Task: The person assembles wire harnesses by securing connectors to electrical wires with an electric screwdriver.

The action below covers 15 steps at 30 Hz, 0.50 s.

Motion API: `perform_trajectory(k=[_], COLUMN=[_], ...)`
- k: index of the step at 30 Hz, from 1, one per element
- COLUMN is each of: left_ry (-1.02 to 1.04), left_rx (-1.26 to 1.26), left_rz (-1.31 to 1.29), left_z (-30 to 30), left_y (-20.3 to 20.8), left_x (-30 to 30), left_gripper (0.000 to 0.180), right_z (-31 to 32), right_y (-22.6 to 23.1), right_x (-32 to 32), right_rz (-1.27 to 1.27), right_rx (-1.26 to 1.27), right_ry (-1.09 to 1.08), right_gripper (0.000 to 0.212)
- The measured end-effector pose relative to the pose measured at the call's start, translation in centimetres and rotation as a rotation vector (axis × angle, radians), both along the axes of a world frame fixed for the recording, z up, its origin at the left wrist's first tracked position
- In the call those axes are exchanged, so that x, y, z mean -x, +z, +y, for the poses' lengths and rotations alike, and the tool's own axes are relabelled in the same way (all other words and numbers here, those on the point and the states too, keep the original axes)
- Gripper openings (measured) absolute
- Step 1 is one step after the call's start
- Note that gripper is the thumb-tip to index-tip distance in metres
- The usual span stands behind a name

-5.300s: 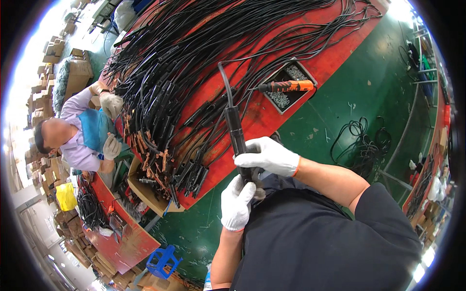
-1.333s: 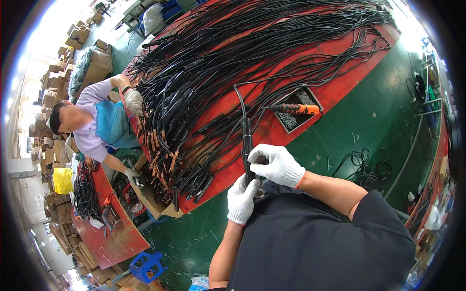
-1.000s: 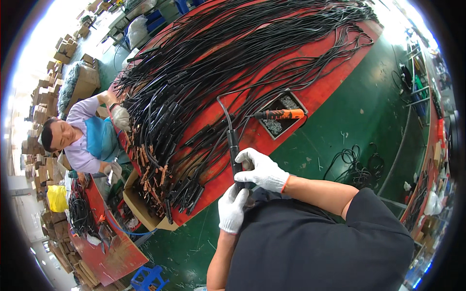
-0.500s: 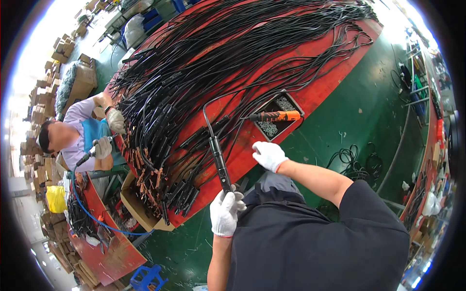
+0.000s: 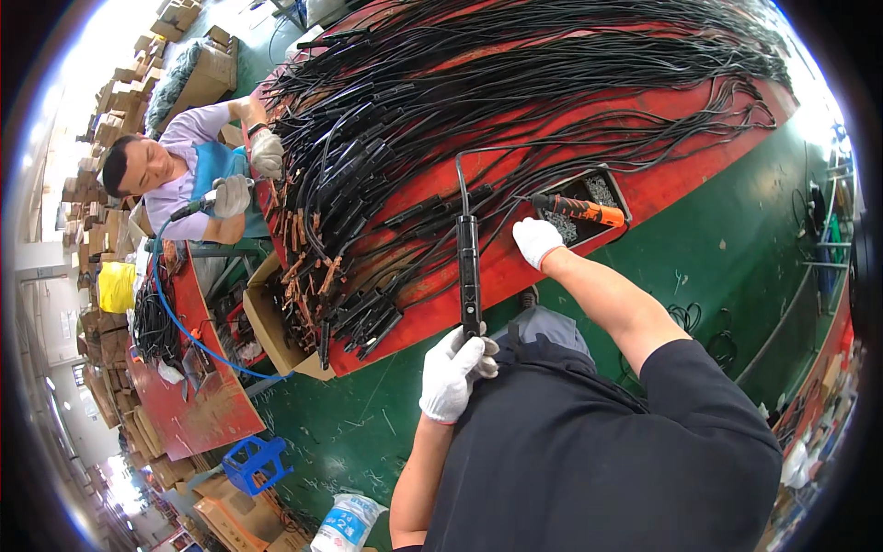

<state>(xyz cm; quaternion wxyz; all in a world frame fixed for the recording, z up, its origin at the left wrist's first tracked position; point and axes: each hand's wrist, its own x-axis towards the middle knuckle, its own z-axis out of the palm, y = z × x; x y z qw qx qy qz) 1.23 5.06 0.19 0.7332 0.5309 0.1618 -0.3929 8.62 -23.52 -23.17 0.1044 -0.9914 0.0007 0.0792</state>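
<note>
My left hand (image 5: 454, 373), in a white knit glove, is closed around the lower end of a black tubular cable fitting (image 5: 468, 267). The fitting stands nearly upright, and a black cable bends out of its top. My right hand (image 5: 537, 242), also gloved, is at the near left corner of a tray of small metal screws (image 5: 602, 190). Its fingers look extended, with nothing visible in them. An orange and black power screwdriver (image 5: 584, 210) lies across that tray, just right of the hand.
Long black cables (image 5: 570, 110) cover much of the red table (image 5: 681, 152). Bare copper ends (image 5: 299, 230) hang near an open cardboard box (image 5: 267, 308). Across the table, a co-worker in gloves holds a tool (image 5: 198, 207) on a blue hose. A blue stool (image 5: 255, 465) stands on the green floor.
My right hand has moved away from my body toward the screw tray. The left hand still grips the fitting. The whole view has shifted, with the table now further right.
</note>
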Motion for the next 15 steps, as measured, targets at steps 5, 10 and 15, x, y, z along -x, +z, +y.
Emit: perform_trajectory(k=[5, 10, 15], left_ry=[-0.019, -0.025, -0.129], left_rx=[0.017, 0.007, -0.016], left_rz=[-0.002, -0.001, -0.031], left_z=[-0.3, 0.3, -0.6], left_y=[-0.1, -0.3, -0.2], left_x=[-0.3, -0.6, -1.6], left_gripper=[0.038, 0.038, 0.038], right_z=[0.1, 4.5, 6.6], right_y=[1.6, 13.9, 23.5], right_x=[1.3, 4.0, 7.5], right_rz=[-0.035, 0.251, 0.301], right_rx=[-0.064, -1.341, -1.637], right_ry=[-0.011, -0.619, -0.453], right_gripper=[0.013, 0.033, 0.024])
